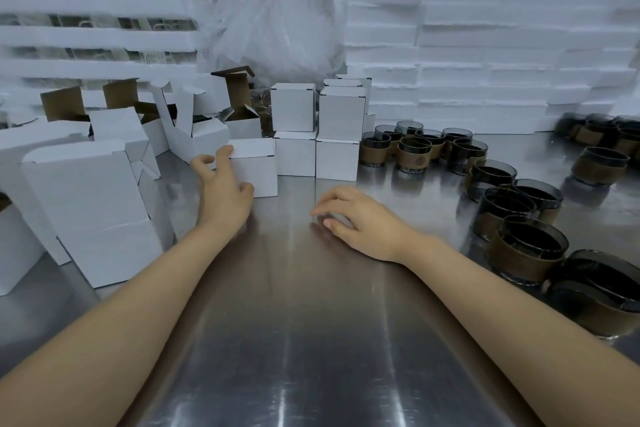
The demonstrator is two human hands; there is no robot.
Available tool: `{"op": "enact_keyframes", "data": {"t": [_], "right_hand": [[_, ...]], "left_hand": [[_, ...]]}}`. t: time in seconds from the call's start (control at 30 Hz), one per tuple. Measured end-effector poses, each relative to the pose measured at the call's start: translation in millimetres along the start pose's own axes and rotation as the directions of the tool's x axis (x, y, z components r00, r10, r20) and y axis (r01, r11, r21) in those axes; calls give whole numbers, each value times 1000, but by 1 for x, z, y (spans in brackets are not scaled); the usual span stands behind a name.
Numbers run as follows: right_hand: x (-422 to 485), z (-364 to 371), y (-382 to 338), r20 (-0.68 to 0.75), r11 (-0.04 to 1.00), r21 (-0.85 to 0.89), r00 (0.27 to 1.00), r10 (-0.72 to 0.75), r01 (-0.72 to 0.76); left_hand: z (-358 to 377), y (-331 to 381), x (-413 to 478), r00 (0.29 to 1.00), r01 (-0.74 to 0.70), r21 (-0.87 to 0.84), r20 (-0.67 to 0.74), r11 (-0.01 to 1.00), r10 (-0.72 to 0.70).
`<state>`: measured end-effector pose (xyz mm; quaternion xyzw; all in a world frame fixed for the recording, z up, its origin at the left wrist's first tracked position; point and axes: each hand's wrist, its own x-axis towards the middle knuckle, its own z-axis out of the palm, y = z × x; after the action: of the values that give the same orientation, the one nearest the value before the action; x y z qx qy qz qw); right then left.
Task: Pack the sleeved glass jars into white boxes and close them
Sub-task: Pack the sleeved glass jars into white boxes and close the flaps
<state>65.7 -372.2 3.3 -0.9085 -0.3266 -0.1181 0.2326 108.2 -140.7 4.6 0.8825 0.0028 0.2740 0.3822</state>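
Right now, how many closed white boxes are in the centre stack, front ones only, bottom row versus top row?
Bottom-row closed boxes, standing on the table: 3
Top-row closed boxes, stacked on those: 2
Total: 5
Another box top shows behind the top row but is partly hidden, so it is not counted.

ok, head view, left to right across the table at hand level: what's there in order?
open white boxes → left hand touching a closed white box → bare steel table → right hand, fingers loosely curled, holding nothing → sleeved glass jars.
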Motion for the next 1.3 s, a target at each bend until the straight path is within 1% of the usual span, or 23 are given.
{"op": "enact_keyframes", "data": {"t": [0.13,0.27,0.33,0.37,0.43,0.47,0.57,0.63,0.7,0.8,0.87,0.93,1.0,1.07,1.13,1.17,1.23,1.3], "right_hand": [[1,2,3,-33,999,8,999,36,-36],[2,1,6,-141,996,46,987,79,-73],[1,0,7,-191,996,68,979,73,-61],[1,-1,7,-207,996,67,976,63,-50],[1,-2,8,-231,998,57,972,52,-39],[1,-3,8,-254,996,72,965,60,-43],[0,-7,12,-354,986,140,925,137,-92],[-1,-9,16,-384,987,105,911,150,-118],[0,-9,18,-399,989,40,906,144,-140],[2,-9,19,-416,974,7,885,210,-229],[2,-9,21,-424,964,18,871,249,-267],[0,-11,25,-419,955,55,861,286,-291],[0,-11,26,-404,946,106,856,323,-307],[2,-11,25,-380,939,186,860,341,-290],[3,-9,21,-356,932,277,876,325,-233],[3,-8,19,-354,934,290,883,309,-211],[2,-8,17,-402,949,260,873,276,-181],[4,-12,15,-517,964,236,823,234,-126]], "left_hand": [[4,4,-2,999,-29,-99,24,995,31],[6,8,-3,998,-53,-131,21,990,56],[8,10,-4,992,-106,-140,46,984,114],[10,12,-7,984,-154,-151,65,976,165],[16,17,-14,953,-249,-206,125,946,277],[19,20,-18,934,-271,-250,167,930,317],[23,27,-23,881,-255,-372,291,893,373],[24,27,-25,843,-269,-410,337,871,419],[23,25,-26,817,-337,-372,341,865,465],[24,23,-25,806,-414,-269,336,870,487],[26,23,-25,804,-414,-214,370,885,465],[27,22,-25,780,-422,-164,435,892,449],[27,20,-26,763,-429,-148,469,891,445],[26,21,-26,765,-419,-165,466,893,445],[23,25,-29,764,-411,-187,464,892,449],[21,27,-30,762,-417,-195,457,888,459],[16,32,-33,758,-458,-217,412,862,506],[12,37,-36,759,-493,-252,342,833,553]]}}
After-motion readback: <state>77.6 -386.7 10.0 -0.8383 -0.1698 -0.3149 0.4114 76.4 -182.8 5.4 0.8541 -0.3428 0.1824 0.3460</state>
